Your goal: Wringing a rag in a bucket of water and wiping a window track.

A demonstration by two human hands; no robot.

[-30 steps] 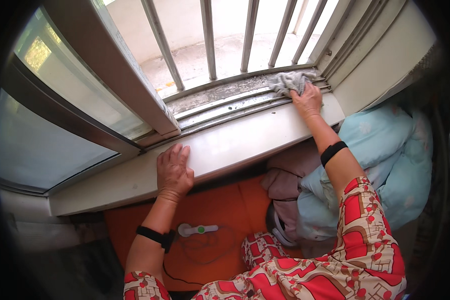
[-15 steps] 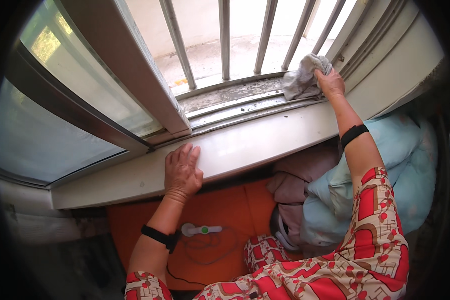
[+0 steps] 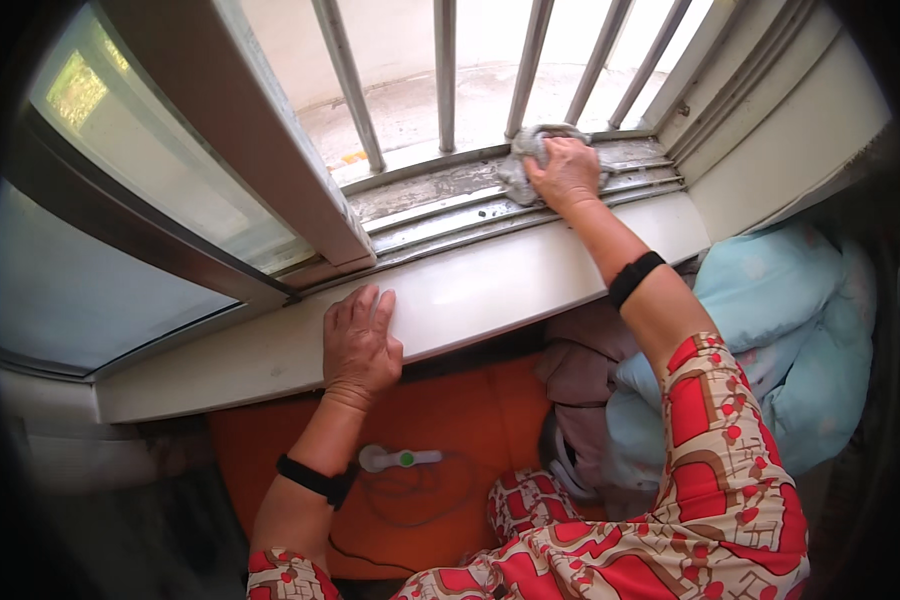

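Note:
My right hand (image 3: 567,174) grips a crumpled grey-white rag (image 3: 522,177) and presses it onto the window track (image 3: 440,222), close below the metal bars. Dark specks of dirt lie in the metal grooves to the left of the rag. On the white windowsill (image 3: 470,292) rests my left hand (image 3: 361,338), palm down with its fingers stretched out, holding nothing. The end of the sliding window frame (image 3: 345,240) stands just above that hand.
Upright metal bars (image 3: 446,80) cross the opening. Below the sill lies an orange surface (image 3: 450,410) bearing a white handheld device with a green button (image 3: 406,459) and a thin cord. A light blue quilt (image 3: 770,300) and brownish cloth (image 3: 585,400) are heaped at right.
My right hand has moved left along the track with the rag, from the right corner toward the middle, and pressed it lower. My left hand has stayed on the sill.

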